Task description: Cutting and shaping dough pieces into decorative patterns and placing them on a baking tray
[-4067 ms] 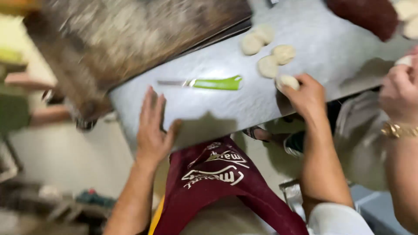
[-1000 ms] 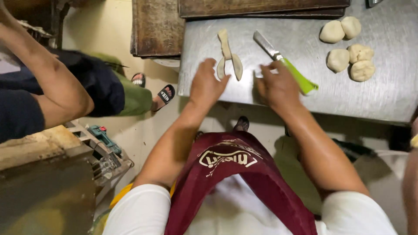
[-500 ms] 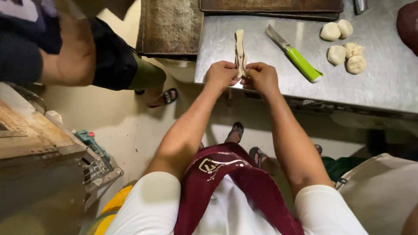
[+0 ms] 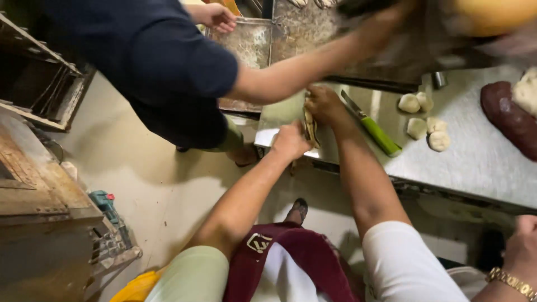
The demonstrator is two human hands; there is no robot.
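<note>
While a green knife [image 4: 376,132] lay near, the left hand [image 4: 289,142] and right hand [image 4: 323,104] pinched a dough strip [image 4: 309,127] together.

A co-worker's arm [image 4: 313,64] now reaches above the dough strip [image 4: 309,127].

white short sleeves [image 4: 411,257], maroon apron [image 4: 291,263]

Pale dough strip [image 4: 309,127] (twisted), at table edge
</note>
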